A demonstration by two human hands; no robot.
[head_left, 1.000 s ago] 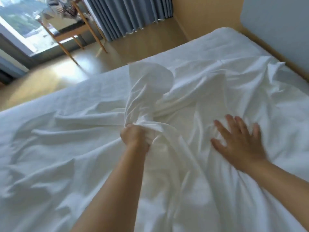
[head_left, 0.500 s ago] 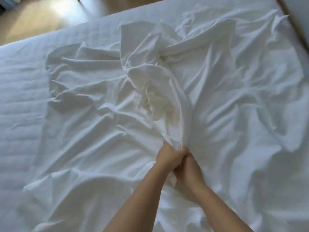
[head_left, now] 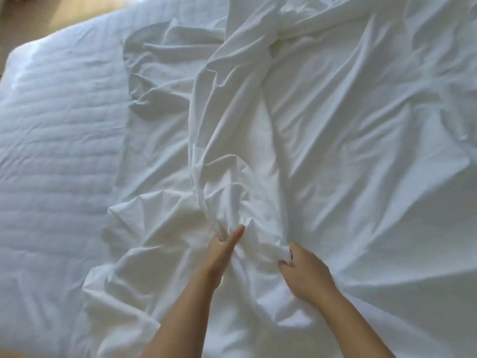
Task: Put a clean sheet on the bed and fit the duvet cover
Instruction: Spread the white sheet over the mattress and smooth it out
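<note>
A crumpled white sheet (head_left: 348, 151) lies spread over the middle and right of the bed, with a long raised fold running from the top down to my hands. My left hand (head_left: 223, 250) grips the near end of that fold, fingers curled into the cloth and thumb stretched out along it. My right hand (head_left: 305, 271) sits a little to the right and holds a small bunch of the same sheet in its curled fingers. Both forearms reach in from the bottom edge.
The quilted white mattress (head_left: 56, 151) shows uncovered on the left, where the sheet's wavy edge ends. A strip of wooden floor (head_left: 64, 11) is visible beyond the bed's top left corner.
My hands, clasped together on the fold half a second ago, have moved apart, each keeping hold of cloth. The lifted bunch of sheet has dropped flatter onto the bed.
</note>
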